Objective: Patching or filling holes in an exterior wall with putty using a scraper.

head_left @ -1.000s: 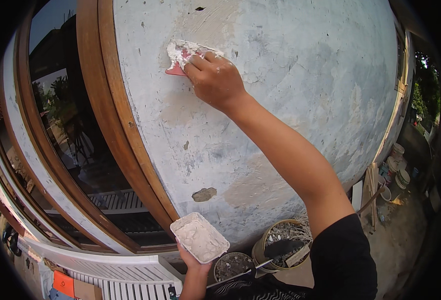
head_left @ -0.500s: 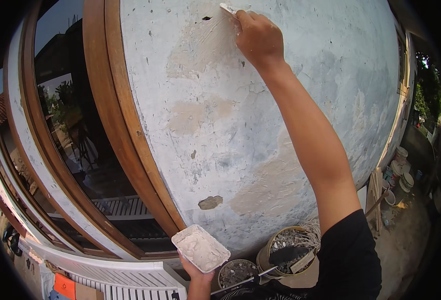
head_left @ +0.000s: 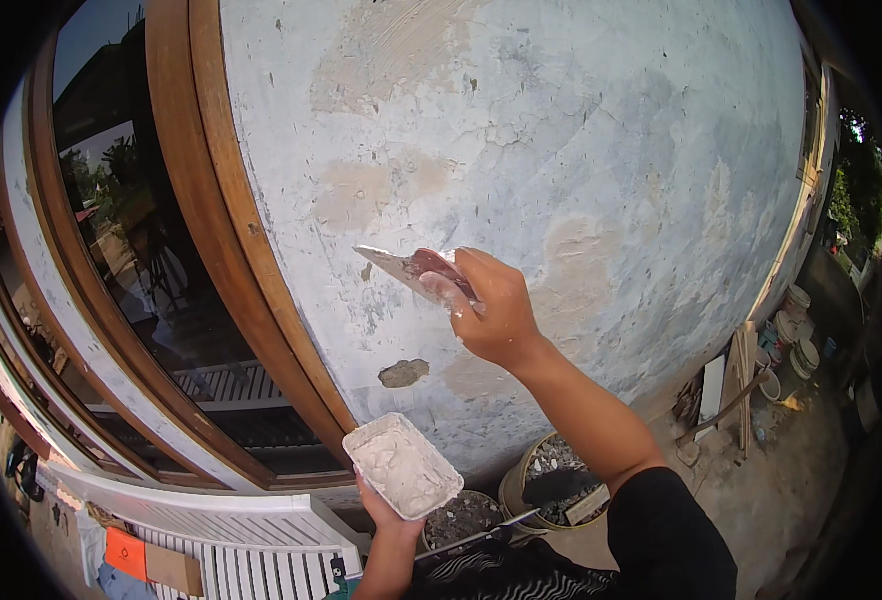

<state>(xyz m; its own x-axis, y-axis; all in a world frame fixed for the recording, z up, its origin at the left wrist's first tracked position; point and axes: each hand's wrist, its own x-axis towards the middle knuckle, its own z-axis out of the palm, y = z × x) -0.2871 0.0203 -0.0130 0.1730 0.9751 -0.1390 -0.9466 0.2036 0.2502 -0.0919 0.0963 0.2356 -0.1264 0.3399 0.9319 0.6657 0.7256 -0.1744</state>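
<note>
My right hand is closed round the reddish handle of a putty knife, its wide blade pointing left in front of the wall; whether the blade touches the wall I cannot tell. Low down, my left hand grips a rectangular white tub from beneath and the side. Pale beige putty fills the tub, its surface uneven. The pale blue-white wall carries several beige putty patches, one just above the knife. A grey chipped hole lies between the knife and the tub.
A wooden window frame with dark glass borders the wall on the left. Below it stands a white slatted bench with an orange item on it. Rubble-filled buckets sit at the wall's foot. Planks and more buckets stand at right.
My right hand has come down from the upper wall with the putty knife, nearer the tub. The view has shifted slightly; my left hand still holds the tub low.
</note>
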